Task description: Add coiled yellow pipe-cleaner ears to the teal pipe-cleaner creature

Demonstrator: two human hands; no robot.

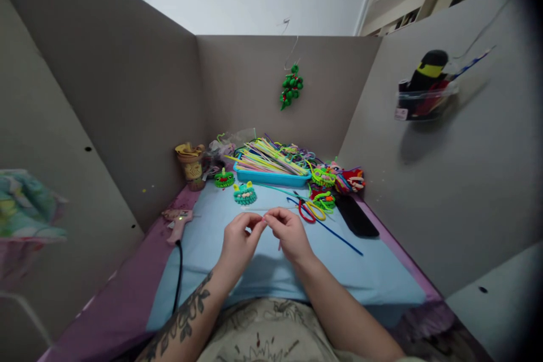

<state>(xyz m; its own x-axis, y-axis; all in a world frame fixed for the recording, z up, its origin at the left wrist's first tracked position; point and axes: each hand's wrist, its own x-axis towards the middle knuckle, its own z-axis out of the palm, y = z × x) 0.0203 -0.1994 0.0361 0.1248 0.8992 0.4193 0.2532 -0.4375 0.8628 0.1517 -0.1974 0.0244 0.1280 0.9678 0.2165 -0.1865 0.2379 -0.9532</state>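
Observation:
My left hand (240, 237) and my right hand (291, 233) meet over the blue cloth, thumbs and forefingers pinched together at the tips. Between them is a thin pink pipe cleaner (279, 245), mostly hidden by the fingers; a short end hangs below my right palm. Just beyond the hands sits a teal fuzzy pipe-cleaner figure (245, 194) with yellow ears. Scissors (311, 211) with one red and one yellow handle lie to the right of my right hand. A dark blue pipe cleaner (339, 235) stretches diagonally beside them.
A blue tray (271, 179) heaped with pipe cleaners stands at the back. Left of my hands rests a pink glue gun (181, 227) with a black cord. A black phone (357, 216) and colourful fuzzy pieces (350, 181) lie right. Grey panels enclose the table on three sides.

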